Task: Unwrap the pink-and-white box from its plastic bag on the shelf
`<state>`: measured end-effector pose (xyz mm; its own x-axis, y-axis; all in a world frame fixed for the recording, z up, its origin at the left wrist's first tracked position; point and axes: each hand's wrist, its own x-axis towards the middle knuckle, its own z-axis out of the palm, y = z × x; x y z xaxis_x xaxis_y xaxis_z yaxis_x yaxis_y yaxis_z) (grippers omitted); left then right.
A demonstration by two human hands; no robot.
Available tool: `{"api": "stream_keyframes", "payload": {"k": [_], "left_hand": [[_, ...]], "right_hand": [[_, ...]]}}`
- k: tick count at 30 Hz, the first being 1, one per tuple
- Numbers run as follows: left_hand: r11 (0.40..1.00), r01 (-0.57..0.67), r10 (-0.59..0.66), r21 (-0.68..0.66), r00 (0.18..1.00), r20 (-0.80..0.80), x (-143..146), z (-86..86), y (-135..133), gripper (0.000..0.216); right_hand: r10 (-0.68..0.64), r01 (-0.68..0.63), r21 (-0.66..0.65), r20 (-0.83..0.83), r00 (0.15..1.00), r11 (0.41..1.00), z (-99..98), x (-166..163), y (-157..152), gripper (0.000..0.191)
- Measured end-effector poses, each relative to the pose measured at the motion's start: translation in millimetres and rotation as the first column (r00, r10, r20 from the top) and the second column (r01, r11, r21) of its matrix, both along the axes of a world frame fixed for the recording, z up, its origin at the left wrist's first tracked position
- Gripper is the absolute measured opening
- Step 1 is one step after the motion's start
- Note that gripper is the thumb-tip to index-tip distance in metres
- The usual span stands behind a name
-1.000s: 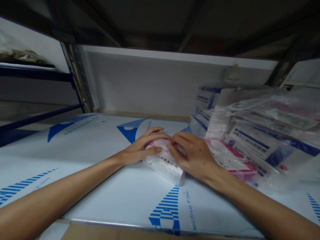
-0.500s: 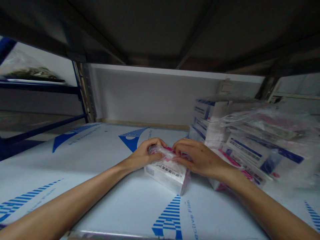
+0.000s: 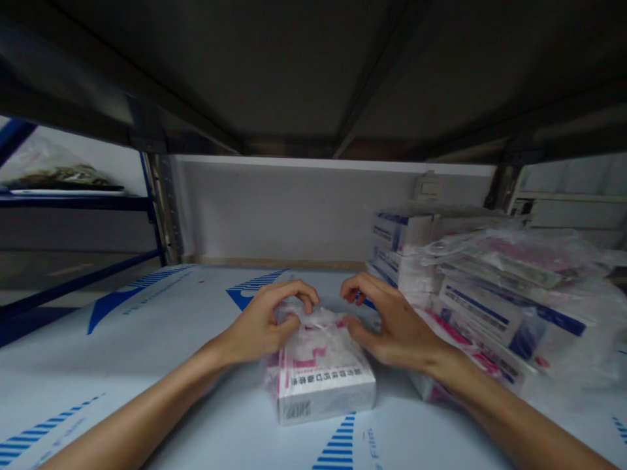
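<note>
Now that the wrapped box (image 3: 321, 385) has turned squarely toward the shelf edge, the left hand (image 3: 262, 326) pinches its plastic wrap (image 3: 313, 318) at the far end, while the right hand (image 3: 392, 323) has let go and hovers open just beside it.

Left hand (image 3: 259, 326), right hand (image 3: 392, 323): fingers curled.

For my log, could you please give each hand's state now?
Left hand: pinching the bagged box's wrap.
Right hand: open, fingers curled, touching it.
</note>
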<state>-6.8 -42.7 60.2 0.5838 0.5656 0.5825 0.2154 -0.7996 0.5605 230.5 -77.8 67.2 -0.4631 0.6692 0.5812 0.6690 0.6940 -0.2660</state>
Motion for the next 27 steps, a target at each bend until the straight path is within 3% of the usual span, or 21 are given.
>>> {"api": "stream_keyframes", "payload": {"k": [2, 5, 7, 9, 11, 14, 16, 17, 18, 20, 22, 24, 27], "left_hand": [[0.997, 0.050, -0.048, -0.057, 0.998, 0.039, -3, 2.6, 0, 0.026], [0.949, 0.254, -0.205, -0.186, 0.947, 0.249, -7, 2.9, 4, 0.015], [0.900, 0.362, -0.252, -0.243, 0.886, 0.389, -9, 4.8, 7, 0.018], [0.854, 0.417, -0.270, -0.311, 0.866, 0.420, -12, 10.7, 6, 0.018], [0.856, 0.361, -0.278, -0.370, 0.925, 0.261, -16, 19.8, 2, 0.017], [0.948, 0.180, -0.228, -0.262, 0.960, -0.164, -20, 33.2, -7, 0.019], [0.978, 0.156, -0.192, -0.135, 0.930, -0.312, -21, 38.3, -12, 0.018], [0.980, 0.175, -0.196, -0.092, 0.920, -0.339, -21, 39.4, -14, 0.020], [0.979, 0.194, -0.202, -0.058, 0.913, -0.354, -22, 39.5, -16, 0.022], [0.977, 0.212, -0.195, 0.007, 0.909, -0.368, -23, 37.8, -20, 0.021], [0.982, 0.180, -0.142, 0.059, 0.904, -0.403, -25, 34.7, -23, 0.012], [0.991, 0.113, -0.066, 0.071, 0.876, -0.478, -26, 31.7, -26, 0.014], [0.994, -0.015, 0.075, 0.107, 0.805, -0.589, -29, 28.3, -28, 0.031]], "right_hand": [[0.053, -0.051, -0.079, 0.019, 0.998, 0.996, -1.0, -6, -5, 0.035], [0.138, -0.124, -0.197, 0.059, 0.989, 0.973, -1.6, -10, -7, 0.059], [0.148, -0.136, -0.224, 0.042, 0.988, 0.965, 0.6, -7, -5, 0.051], [0.189, -0.192, -0.264, -0.034, 0.981, 0.945, 5.2, -1, -2, 0.027], [0.288, -0.331, -0.344, -0.172, 0.942, 0.878, 10.0, 7, 3, 0.004], [0.394, -0.557, -0.436, -0.411, 0.822, 0.707, 14.3, 15, 8, 0.020], [0.400, -0.625, -0.458, -0.498, 0.769, 0.632, 15.8, 15, 6, 0.025], [0.400, -0.618, -0.458, -0.488, 0.776, 0.639, 16.5, 14, 3, 0.023], [0.401, -0.575, -0.452, -0.426, 0.811, 0.682, 17.3, 11, -1, 0.020], [0.381, -0.422, -0.377, -0.182, 0.907, 0.825, 18.7, 5, -10, 0.027], [0.321, -0.292, -0.244, 0.087, 0.943, 0.925, 18.5, -1, -19, 0.035], [0.263, -0.231, -0.159, 0.223, 0.939, 0.960, 16.4, -5, -24, 0.028], [0.157, -0.139, -0.084, 0.262, 0.952, 0.987, 12.6, -3, -24, 0.029]]}}
